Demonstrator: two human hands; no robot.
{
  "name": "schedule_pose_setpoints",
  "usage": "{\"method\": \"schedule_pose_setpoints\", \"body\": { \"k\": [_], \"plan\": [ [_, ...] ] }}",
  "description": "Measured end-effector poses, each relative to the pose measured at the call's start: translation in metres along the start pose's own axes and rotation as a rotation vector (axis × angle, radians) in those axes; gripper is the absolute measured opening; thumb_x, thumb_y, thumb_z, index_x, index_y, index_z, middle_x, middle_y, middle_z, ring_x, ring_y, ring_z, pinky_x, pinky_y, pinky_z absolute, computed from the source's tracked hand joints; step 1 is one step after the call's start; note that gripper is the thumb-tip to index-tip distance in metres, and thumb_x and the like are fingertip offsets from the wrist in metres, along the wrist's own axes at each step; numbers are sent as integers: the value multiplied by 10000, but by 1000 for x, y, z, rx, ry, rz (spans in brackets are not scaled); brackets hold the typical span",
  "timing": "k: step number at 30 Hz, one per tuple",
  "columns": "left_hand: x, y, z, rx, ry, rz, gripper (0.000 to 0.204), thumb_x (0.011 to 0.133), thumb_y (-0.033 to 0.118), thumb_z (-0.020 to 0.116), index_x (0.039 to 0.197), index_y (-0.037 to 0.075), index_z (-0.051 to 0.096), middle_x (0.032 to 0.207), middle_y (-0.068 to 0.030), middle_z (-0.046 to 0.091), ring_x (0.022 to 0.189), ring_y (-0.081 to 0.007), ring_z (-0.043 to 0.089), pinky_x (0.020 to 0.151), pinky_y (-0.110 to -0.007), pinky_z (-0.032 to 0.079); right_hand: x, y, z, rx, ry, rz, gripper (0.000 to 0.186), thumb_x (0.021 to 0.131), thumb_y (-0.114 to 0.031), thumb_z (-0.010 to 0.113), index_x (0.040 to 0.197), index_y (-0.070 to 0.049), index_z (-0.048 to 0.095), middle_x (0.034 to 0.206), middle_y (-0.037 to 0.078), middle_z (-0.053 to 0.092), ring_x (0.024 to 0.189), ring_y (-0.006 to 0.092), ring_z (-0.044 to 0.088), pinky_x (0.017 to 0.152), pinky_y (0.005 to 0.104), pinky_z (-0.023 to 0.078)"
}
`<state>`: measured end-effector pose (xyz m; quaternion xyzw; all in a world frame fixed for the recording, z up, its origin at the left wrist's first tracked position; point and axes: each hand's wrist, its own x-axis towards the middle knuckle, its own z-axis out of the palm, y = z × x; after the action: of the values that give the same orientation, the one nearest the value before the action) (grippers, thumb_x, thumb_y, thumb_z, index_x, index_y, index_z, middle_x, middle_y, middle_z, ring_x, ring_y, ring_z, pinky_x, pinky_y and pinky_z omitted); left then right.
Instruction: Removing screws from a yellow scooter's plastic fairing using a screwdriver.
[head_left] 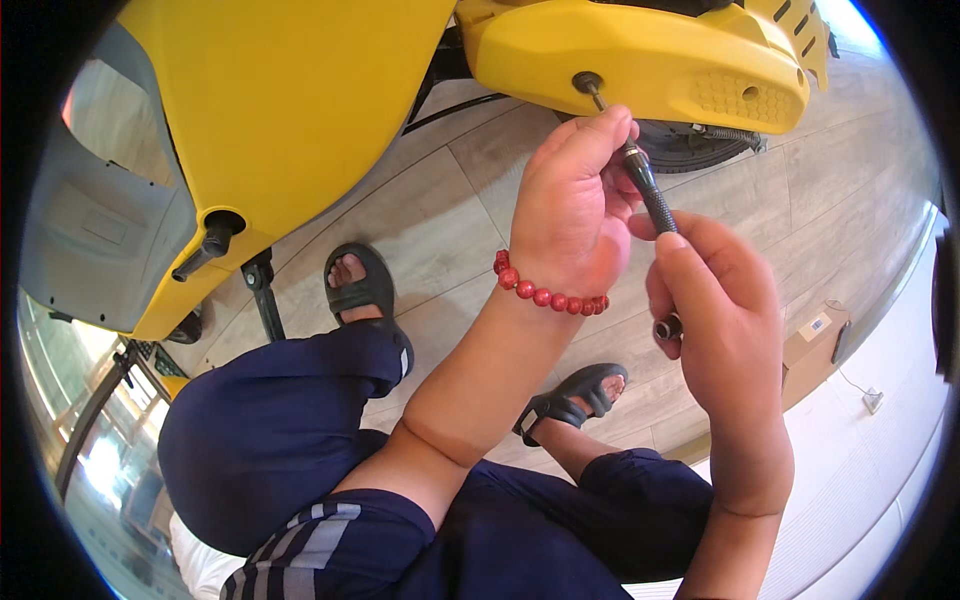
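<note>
We see two bare hands on one screwdriver, in front of a yellow scooter. Left hand: mostly closed, thumb and fingers pinched around the front end of the screwdriver, near where the thin shaft starts; red bead bracelet on that wrist. Right hand: fingers curled, thumb and forefinger closed on the back end of the dark, textured handle. Lower in the same hand, the curled fingers hold a small round metal piece, its end showing; we can't tell what it is. The screwdriver slants up and left, shaft reaching into the dark round hole in the yellow side cover. Tip is hidden, so we can't tell what it touches. Black tire shows under the cover. To the left we have the big yellow body panel, with a black peg sticking out. Below: wood-look floor, two feet in dark sandals, dark blue trousers. Cardboard box near the white wall, right side.
</note>
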<state>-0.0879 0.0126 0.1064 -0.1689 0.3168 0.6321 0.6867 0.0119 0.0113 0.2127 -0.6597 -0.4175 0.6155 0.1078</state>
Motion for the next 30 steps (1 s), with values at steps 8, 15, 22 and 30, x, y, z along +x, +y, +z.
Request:
{"method": "schedule_pose_setpoints", "body": {
  "k": [8, 15, 22, 30],
  "plan": [
    [4, -3, 1, -107, -34, 29, 200, 910, 205, 611, 769, 67, 577, 644, -28, 542, 586, -149, 494, 605, -310, 424, -16, -2, 4, -520, 162, -695, 276, 882, -37, 569, 1155, -2, 596, 698, 19, 522, 620, 84, 497, 561, 236, 413],
    [0, 0, 8, -36, -19, -12, 155, 917, 177, 583, 819, 58, 563, 677, -12, 527, 582, -142, 450, 599, -306, 406, -8, 6, 2, -651, 205, -597, 244, 879, -50, 577, 1116, 7, 596, 708, 89, 590, 571, 173, 549, 533, 296, 441],
    [-7, 2, 9, -67, -11, 4, 148, 918, 151, 576, 923, 3, 590, 739, -50, 586, 593, -107, 476, 600, -249, 412, -12, -8, -9, -232, 97, -325, 238, 944, -120, 539, 1128, 12, 612, 716, 44, 564, 601, 86, 515, 541, 221, 405],
    [4, 2, 1, -239, -126, -135, 149, 921, 168, 579, 902, 20, 585, 729, -46, 583, 571, -95, 444, 597, -239, 399, -19, -1, 0, -910, 204, -626, 192, 928, -111, 574, 1056, 32, 586, 705, 132, 570, 590, 251, 579, 533, 333, 438]
  ]
}}
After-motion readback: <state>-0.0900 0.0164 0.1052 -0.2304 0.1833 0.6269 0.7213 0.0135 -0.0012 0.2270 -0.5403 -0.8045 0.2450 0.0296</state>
